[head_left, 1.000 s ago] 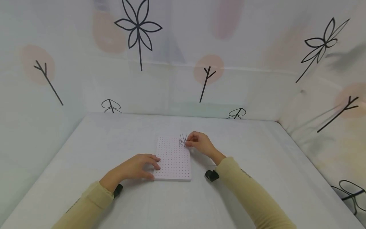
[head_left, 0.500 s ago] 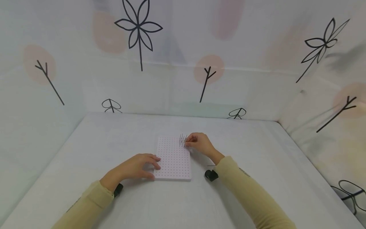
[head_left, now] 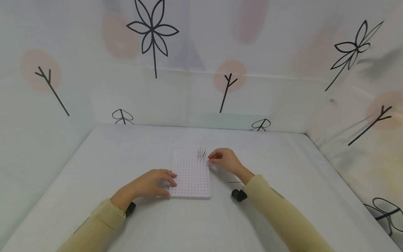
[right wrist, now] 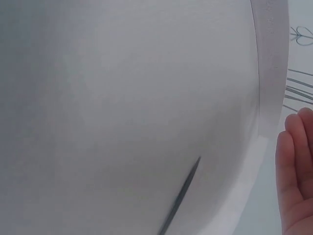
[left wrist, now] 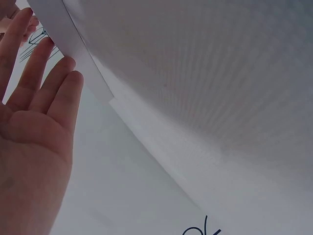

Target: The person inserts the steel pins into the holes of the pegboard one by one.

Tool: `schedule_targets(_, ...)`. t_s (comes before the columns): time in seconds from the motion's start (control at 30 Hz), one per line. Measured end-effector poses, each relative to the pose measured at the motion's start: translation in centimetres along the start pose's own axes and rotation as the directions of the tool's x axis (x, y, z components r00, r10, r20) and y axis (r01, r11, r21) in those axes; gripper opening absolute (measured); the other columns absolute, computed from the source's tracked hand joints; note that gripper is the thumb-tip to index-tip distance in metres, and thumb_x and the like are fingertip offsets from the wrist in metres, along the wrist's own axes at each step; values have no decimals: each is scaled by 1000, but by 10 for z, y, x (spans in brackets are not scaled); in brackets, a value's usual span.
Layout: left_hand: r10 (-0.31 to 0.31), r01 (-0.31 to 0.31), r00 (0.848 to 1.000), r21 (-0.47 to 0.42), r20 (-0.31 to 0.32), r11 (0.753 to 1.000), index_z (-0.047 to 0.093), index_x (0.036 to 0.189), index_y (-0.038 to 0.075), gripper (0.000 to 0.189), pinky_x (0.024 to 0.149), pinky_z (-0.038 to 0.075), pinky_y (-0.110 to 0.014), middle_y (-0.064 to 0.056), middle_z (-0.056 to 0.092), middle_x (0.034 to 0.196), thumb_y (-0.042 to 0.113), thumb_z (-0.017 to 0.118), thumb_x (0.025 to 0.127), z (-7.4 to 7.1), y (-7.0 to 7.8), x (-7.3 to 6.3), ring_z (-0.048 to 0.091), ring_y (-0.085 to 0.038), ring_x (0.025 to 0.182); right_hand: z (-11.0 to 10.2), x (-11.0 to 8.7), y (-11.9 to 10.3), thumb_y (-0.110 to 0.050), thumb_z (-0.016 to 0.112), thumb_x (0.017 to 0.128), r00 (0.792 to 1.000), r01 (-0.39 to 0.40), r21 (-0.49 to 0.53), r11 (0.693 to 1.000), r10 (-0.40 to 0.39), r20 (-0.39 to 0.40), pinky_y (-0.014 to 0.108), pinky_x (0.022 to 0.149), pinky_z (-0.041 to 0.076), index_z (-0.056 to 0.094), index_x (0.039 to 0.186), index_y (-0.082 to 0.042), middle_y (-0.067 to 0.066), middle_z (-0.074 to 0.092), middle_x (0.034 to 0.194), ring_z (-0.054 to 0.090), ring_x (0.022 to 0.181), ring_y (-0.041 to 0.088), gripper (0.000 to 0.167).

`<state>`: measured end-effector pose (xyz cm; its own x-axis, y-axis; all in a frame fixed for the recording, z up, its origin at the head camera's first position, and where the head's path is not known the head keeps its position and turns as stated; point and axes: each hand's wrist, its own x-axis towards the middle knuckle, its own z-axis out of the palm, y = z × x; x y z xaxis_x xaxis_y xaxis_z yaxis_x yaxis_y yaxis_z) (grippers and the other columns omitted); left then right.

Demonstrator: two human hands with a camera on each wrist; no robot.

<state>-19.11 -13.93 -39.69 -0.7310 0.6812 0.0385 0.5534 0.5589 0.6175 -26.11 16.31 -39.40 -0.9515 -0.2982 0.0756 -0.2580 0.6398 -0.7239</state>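
A white pegboard (head_left: 190,178) with rows of small holes lies flat on the table. Several thin dark sticks (head_left: 201,154) stand in its far right corner, leaning a little. My left hand (head_left: 152,182) rests at the board's left edge, its fingertips over the top face and its thumb near the front corner. Just right of the sticks is my right hand (head_left: 225,160), with loosely bent fingers at the board's right edge and nothing visible between them. One more dark stick (head_left: 234,182) lies on the table by the right wrist; its pointed end (right wrist: 193,171) shows in the right wrist view.
The table (head_left: 141,224) has a white cover. Behind and beside it hangs a pale cloth (head_left: 189,94) printed with black flowers and twigs. A small black wrist camera (head_left: 239,195) sits under the right sleeve, and another (head_left: 130,209) under the left.
My right hand has drawn back to the right, off the sticks, so they show more fully. The left hand and the pegboard have stayed in place.
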Motion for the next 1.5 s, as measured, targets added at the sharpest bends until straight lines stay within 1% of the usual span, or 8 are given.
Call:
schedule_targets(0.13,-8,8,1000,4,0,1000,70,98,16,26,102,33,-50,-7,57,125,16,79,73,0,2,0,45,-31,123,-4,-6,1,-8,73,80,1000,1,21,1000,-1,12,33,79,50,70,88,-7,-1,67,83,61,81,15,9)
schedule_targets(0.33,-22,22,1000,9,3,1000,70,98,17,26,102,33,-50,-7,57,126,16,79,73,0,2,1,44,-32,123,-12,-16,4,-9,73,80,999,23,18,1000,-24,35,32,77,50,70,87,-8,-2,67,84,60,79,14,8)
schedule_targets(0.53,-30,30,1000,16,5,999,70,98,18,26,102,33,-50,-6,57,126,17,79,73,1,0,2,44,-31,123,-20,-26,10,-10,73,80,997,37,23,999,-38,68,31,75,50,70,88,-6,-3,66,84,59,78,13,9)
schedule_targets(0.67,-26,25,1000,20,3,999,71,98,18,26,102,33,-51,-6,57,126,17,79,73,1,0,2,44,-31,123,-25,-32,14,-9,73,80,996,42,22,999,-44,77,31,74,50,70,88,-5,-3,67,84,60,77,13,9)
schedule_targets(0.9,-35,35,999,25,8,999,70,98,19,26,102,32,-51,-5,56,127,19,79,73,1,0,2,43,-31,125,-32,-41,22,-7,72,80,995,49,14,999,-50,89,31,74,50,70,88,-5,-2,66,84,60,78,14,9)
schedule_targets(1.2,-22,22,1000,17,0,1000,70,99,18,27,102,32,-50,-5,56,127,19,79,73,1,1,0,43,-30,124,-39,-50,31,-6,72,80,993,22,7,1000,-22,120,28,70,51,70,88,-4,-1,66,85,58,77,15,8)
schedule_targets(1.37,-24,24,1000,11,-3,1000,70,99,18,27,103,32,-49,-5,56,127,19,79,73,2,0,0,43,-29,125,-43,-54,36,-7,72,81,987,3,-7,1000,-2,161,29,70,50,69,86,-7,-1,66,85,58,78,15,6)
schedule_targets(1.5,-15,15,1000,14,-3,1000,70,99,18,27,102,32,-51,-6,56,127,19,79,73,2,-1,1,43,-31,124,-46,-58,41,-10,74,79,979,18,-47,999,-8,204,28,68,49,69,85,-8,-3,65,83,57,77,14,8)
